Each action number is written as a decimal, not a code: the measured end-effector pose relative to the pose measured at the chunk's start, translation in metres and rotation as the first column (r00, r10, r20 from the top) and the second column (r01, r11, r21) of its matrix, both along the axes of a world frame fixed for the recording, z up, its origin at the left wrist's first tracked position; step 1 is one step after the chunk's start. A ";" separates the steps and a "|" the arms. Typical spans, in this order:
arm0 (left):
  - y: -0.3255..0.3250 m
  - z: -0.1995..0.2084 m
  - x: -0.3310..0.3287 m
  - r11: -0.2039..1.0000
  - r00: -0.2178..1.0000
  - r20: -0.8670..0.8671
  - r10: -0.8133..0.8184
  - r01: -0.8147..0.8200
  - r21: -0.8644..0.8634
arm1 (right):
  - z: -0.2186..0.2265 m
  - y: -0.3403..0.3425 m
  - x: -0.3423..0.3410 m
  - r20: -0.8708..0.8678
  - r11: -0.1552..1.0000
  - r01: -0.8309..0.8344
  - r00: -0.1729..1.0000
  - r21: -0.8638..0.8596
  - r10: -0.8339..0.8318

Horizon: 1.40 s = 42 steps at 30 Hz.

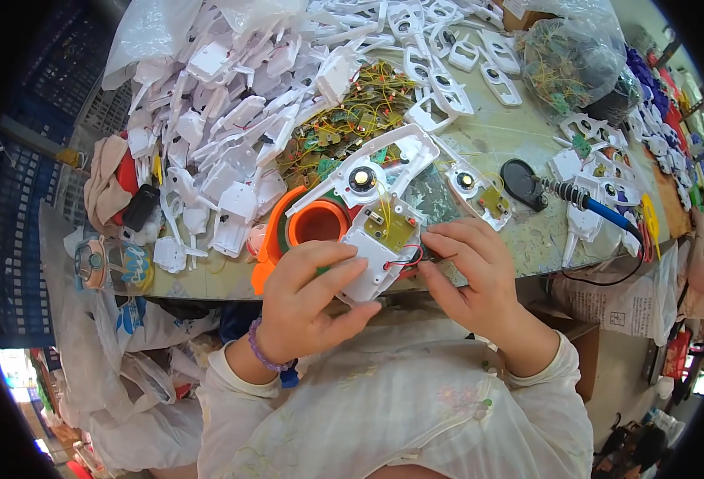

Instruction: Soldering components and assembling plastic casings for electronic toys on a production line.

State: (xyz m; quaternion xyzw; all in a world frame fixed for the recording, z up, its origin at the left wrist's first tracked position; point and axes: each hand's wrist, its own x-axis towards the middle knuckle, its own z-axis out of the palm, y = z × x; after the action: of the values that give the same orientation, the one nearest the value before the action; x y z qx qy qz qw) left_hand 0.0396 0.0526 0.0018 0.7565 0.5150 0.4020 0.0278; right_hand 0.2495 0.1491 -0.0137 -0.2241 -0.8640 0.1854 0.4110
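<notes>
In front of me is a white plastic housing (365,270) with a long upper frame, a round black speaker-like part (361,180) and a small green-brown circuit board (390,227). Red and dark wires curl at its right side. My left hand (308,299) is closed on the housing's lower left, thumb along the bottom edge. At the right edge, beside the red wire, my right hand (473,275) has its fingertips against the housing, thumb and fingers closed around that side. Under and left of the housing sits an orange round container (318,222). A similar white part (480,191) with a board lies just beyond my right hand.
A large heap of white housings (232,144) covers the table's left. Behind the housing is a pile of wired circuit boards (352,112). On the right stand a blue-handled soldering iron (603,219) in a coiled holder, a black round piece (520,182) and a yellow tool (650,219).
</notes>
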 end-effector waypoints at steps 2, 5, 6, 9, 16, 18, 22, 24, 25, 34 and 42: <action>0.008 0.006 0.001 0.999 1.000 0.016 0.021 -0.020 -0.035 | 0.002 -0.001 -0.001 0.011 1.000 0.016 1.000 -0.005 -0.016; 0.022 0.018 0.008 0.999 0.999 0.035 0.040 -0.039 -0.033 | 0.003 -0.006 -0.001 0.021 0.999 0.036 0.999 -0.003 -0.036; 0.026 0.023 0.011 0.996 0.998 0.019 0.055 -0.054 -0.076 | 0.002 -0.007 0.000 0.020 0.999 0.050 0.999 0.007 -0.050; 0.033 0.033 0.022 0.975 0.997 0.010 0.070 -0.066 -0.211 | 0.000 -0.015 -0.002 -0.003 0.997 0.083 0.997 -0.004 -0.083; 0.038 0.025 0.029 0.961 0.996 0.064 0.064 -0.044 -0.274 | -0.017 -0.017 -0.003 -0.086 0.991 0.134 0.987 0.006 -0.133; 0.038 0.024 0.029 0.952 0.953 0.295 0.062 0.033 -0.306 | -0.018 -0.014 -0.003 -0.084 0.992 0.121 0.990 0.042 -0.117; 0.034 0.009 0.020 0.929 0.799 0.588 0.127 0.112 -0.353 | -0.009 0.000 0.000 -0.086 0.997 0.070 0.994 -0.020 -0.072; 0.033 0.009 0.016 0.889 0.600 0.779 0.183 0.237 -0.392 | -0.003 0.003 -0.001 -0.104 0.999 0.021 0.994 -0.048 -0.026; 0.033 0.009 0.017 0.890 0.600 0.779 0.181 0.237 -0.390 | 0.001 0.004 -0.002 -0.120 0.997 -0.029 0.993 -0.077 0.019; 0.034 0.017 0.014 0.843 0.444 0.861 0.248 0.339 -0.417 | 0.006 0.010 -0.012 -0.046 0.997 -0.075 0.996 0.021 0.076; 0.023 0.026 0.011 0.847 0.676 0.719 0.165 0.276 -0.454 | 0.008 0.013 -0.009 0.032 0.928 -0.156 0.988 0.338 0.154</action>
State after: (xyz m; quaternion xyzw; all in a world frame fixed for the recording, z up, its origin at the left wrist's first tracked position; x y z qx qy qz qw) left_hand 0.0508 0.0753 0.0274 0.5080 0.5248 0.5126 0.4514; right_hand 0.2409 0.1620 -0.0056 -0.0816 -0.8990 0.0649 0.4253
